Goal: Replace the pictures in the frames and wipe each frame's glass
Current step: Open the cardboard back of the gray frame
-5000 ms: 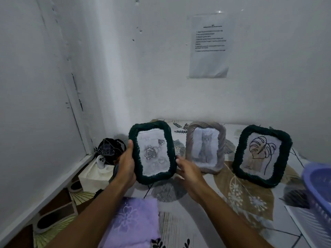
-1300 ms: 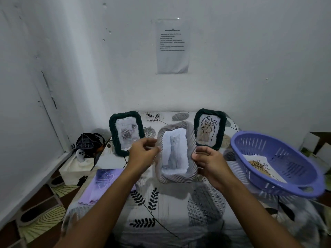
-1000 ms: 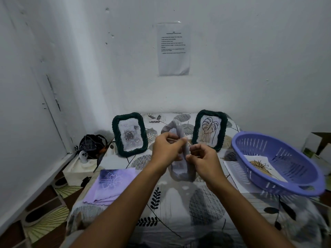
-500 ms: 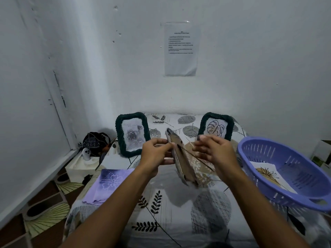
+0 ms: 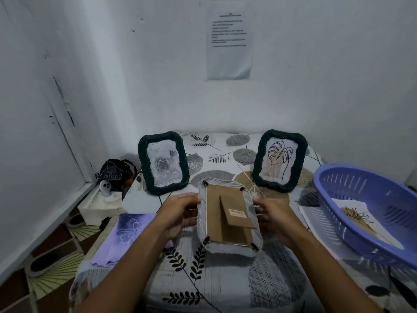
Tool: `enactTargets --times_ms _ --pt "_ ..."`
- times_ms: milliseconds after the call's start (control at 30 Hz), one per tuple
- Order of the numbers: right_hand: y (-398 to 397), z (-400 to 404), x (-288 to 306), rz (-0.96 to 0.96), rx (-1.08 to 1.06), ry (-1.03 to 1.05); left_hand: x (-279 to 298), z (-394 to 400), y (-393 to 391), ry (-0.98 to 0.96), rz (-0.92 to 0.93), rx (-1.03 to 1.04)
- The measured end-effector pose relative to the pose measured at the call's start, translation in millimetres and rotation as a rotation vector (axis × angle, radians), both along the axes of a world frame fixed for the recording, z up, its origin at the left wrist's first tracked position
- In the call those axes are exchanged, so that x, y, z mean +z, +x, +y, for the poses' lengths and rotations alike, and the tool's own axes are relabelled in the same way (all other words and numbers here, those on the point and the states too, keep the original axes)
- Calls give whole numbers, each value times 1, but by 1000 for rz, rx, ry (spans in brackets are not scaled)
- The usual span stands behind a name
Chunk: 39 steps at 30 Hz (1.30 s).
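A grey woven frame faces away from me, so I see its brown cardboard back, folded stand and black corner clips. My left hand grips its left edge and my right hand grips its right edge, holding it just above the table. Its picture side is hidden. Two dark green frames stand upright behind: one with a rose picture at the left, one with a leaf drawing at the right. A purple cloth lies flat left of my left arm.
A purple plastic basket at the right holds a sheet with a plant drawing, and white paper pokes out beneath it. A leaf-patterned cloth covers the table. A white box and a dark bag sit at the left wall.
The grey frame has been turned round from its cat picture side to its cardboard back and lowered toward the table. Both hands kept hold of it.
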State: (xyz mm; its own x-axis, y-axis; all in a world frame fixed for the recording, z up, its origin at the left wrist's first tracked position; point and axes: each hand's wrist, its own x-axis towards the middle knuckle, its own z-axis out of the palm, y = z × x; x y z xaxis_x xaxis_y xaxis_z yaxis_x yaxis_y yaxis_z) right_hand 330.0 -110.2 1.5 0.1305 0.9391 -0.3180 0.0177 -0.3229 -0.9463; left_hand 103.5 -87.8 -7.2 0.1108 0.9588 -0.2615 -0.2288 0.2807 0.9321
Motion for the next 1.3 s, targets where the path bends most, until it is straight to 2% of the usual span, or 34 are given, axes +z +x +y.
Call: enactTargets --times_ms 167,333,533,700,767,867,1133,1300 --pt "0 0 -11 -33 23 -32 -16 6 0 -32 166 -8" --pt "-1 2 -18 -154 67 -6 -29 8 3 9 324 11" --pt "0 9 -29 -301 73 27 -37 18 6 226 901 45" --pt "4 19 -37 -596 118 88 -39 28 9 273 1123 18" --pt "2 26 -38 -734 113 143 -42 33 9 298 1161 54" --pt "-4 37 -40 -842 69 194 -47 38 13 352 1183 140" --pt "-11 56 -60 -936 -12 213 -53 45 21 367 1161 243" --pt "-12 62 -63 -958 -28 216 -53 50 20 340 1174 220"
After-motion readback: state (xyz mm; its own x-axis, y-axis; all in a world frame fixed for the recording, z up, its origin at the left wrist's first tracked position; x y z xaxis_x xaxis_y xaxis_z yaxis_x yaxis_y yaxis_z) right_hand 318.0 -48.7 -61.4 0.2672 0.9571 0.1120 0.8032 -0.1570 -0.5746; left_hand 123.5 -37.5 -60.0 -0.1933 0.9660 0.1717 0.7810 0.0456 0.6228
